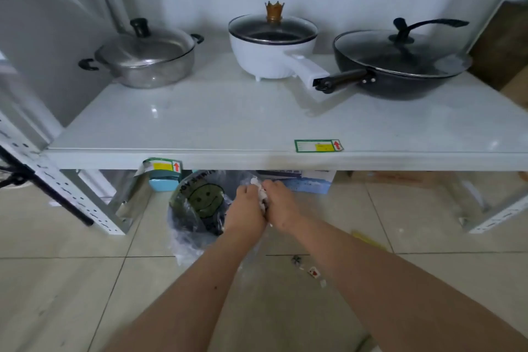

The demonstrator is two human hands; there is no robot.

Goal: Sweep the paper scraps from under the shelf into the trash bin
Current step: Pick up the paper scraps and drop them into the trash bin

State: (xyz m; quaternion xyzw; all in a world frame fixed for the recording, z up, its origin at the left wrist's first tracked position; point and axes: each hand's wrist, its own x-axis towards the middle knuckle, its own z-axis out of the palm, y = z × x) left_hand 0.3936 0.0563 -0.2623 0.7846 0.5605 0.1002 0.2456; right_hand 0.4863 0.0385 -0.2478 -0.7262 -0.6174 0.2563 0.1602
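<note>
— Two hands on one wad: I have the paper scraps (pixel 261 194) bunched between my left hand (pixel 245 210) and right hand (pixel 281 206), fingers of both curled in around the white clump; it sits just past the front edge of the shelf (pixel 257 158), over the bagged trash bin (pixel 197 208).

— Is it over the opening?

— Near its right rim, I judge; I'd shift left before letting go, so the wad falls into the clear liner and not onto the tiled floor (pixel 71 280); then part the palms slowly, low over the bin, so light bits don't drift.

— Anything left?

— A few loose bits (pixel 310 268) lie on the tile, near my right forearm, well apart from the bin; more could sit under the shelf, but I cannot tell, since the board hides that ground.
</note>
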